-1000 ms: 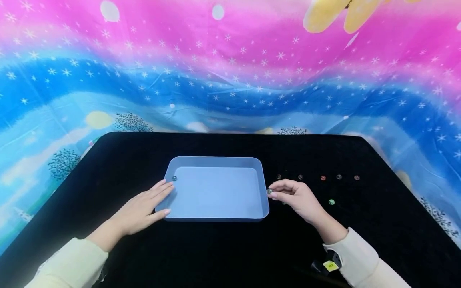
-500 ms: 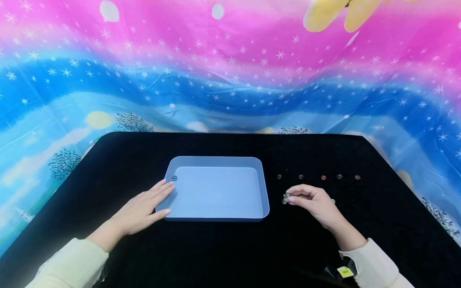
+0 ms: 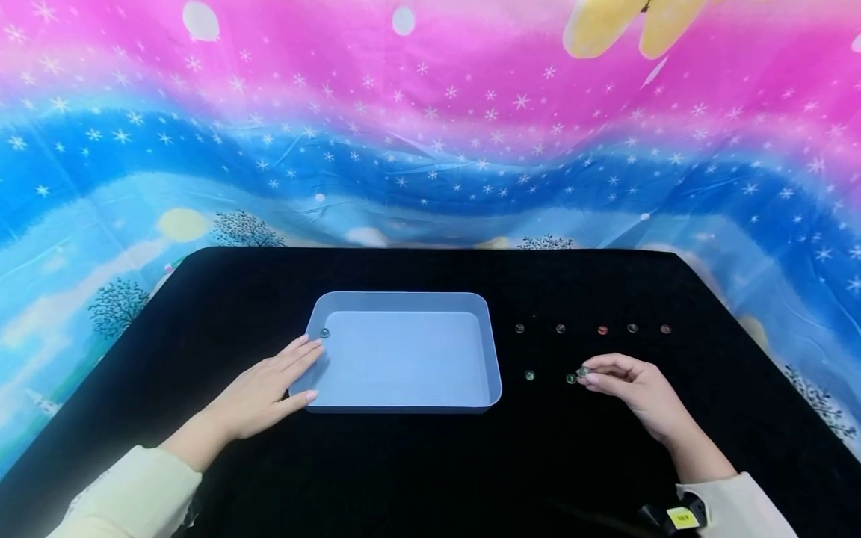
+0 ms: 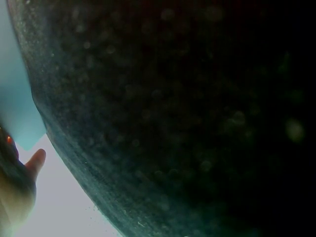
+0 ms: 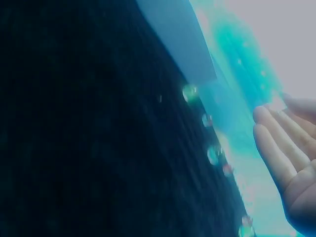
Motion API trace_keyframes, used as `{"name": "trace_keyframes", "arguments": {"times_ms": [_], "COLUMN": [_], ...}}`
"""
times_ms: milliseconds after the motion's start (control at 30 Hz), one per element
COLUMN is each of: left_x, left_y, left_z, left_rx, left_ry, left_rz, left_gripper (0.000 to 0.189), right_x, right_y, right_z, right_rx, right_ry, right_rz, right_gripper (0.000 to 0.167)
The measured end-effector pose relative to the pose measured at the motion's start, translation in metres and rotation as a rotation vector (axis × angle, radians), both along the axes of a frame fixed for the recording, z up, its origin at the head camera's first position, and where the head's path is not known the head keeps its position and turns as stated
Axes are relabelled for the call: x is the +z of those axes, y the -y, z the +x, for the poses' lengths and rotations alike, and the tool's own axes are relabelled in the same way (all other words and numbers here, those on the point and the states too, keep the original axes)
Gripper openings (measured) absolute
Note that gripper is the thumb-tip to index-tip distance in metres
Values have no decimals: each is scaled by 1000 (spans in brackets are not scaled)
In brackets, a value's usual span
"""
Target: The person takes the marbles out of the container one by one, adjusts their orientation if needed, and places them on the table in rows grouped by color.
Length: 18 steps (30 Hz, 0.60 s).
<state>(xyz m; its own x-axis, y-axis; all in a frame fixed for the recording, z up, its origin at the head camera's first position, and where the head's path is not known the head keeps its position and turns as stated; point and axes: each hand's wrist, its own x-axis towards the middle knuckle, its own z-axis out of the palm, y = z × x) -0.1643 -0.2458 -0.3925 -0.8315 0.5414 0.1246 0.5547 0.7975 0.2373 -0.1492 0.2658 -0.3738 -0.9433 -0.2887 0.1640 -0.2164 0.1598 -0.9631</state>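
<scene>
My left hand (image 3: 269, 388) rests on the left rim of a blue-grey tray (image 3: 403, 359), its fingers straight and lying over the edge. Inside that tray, near the fingertips, sits one small clear glass marble (image 3: 325, 332). To the tray's right, my right hand (image 3: 635, 385) pinches another glass marble (image 3: 584, 371) between thumb and fingertips, above the table. Just left of it lies a green marble (image 3: 571, 379), and further left is a second green marble (image 3: 529, 375). In the right wrist view the hand (image 5: 291, 153) is partly cut off at the right edge.
Behind the right hand, a row of several marbles (image 3: 602, 329), some reddish, lies on the black-covered table (image 3: 403, 471). A colourful printed cloth (image 3: 430, 134) hangs behind the table's far edge. A strapped device (image 3: 682, 517) is on the right wrist.
My right hand has moved rightward from the tray's right edge, carrying the pinched marble past the two green ones. A green marble seen further right is now hidden. My left hand stays put.
</scene>
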Motion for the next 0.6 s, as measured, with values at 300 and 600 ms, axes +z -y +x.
{"name": "trace_keyframes", "arguments": {"times_ms": [300, 600], "left_x": [0, 1], "left_y": [0, -1], "left_z": [0, 0], "left_rx": [4, 5], "left_ry": [5, 1], "left_rz": [-4, 1], "left_gripper": [61, 61], "right_x": [-8, -13], "right_y": [-34, -68], "right_z": [3, 6], "right_rx": [-68, -123], "right_ry": [23, 101], "right_rz": [-28, -100], "right_gripper": [17, 18]}}
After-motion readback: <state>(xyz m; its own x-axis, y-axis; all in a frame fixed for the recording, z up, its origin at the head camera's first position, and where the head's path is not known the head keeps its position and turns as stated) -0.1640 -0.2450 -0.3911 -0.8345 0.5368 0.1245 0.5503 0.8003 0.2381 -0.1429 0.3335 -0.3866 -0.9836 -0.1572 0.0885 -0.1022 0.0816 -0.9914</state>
